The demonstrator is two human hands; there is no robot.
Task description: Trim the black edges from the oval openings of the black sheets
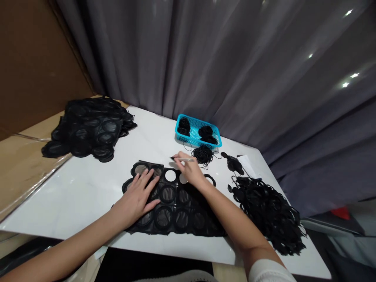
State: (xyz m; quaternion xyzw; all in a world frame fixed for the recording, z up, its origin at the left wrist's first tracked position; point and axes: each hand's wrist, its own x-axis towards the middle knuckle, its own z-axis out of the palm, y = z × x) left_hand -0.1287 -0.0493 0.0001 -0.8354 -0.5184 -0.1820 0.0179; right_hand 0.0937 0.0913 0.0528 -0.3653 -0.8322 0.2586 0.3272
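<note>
White tabletop edge [73, 207] near left hand [135, 199]

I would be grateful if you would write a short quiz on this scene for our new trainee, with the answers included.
1. What is the left hand pressing flat on the table?
2. True or false: the blue plastic basket holds bundles of black rings.
3. Which hand holds the slim white pen-shaped tool?

Key:
1. The black mesh sheet with rings
2. True
3. The right hand
</note>
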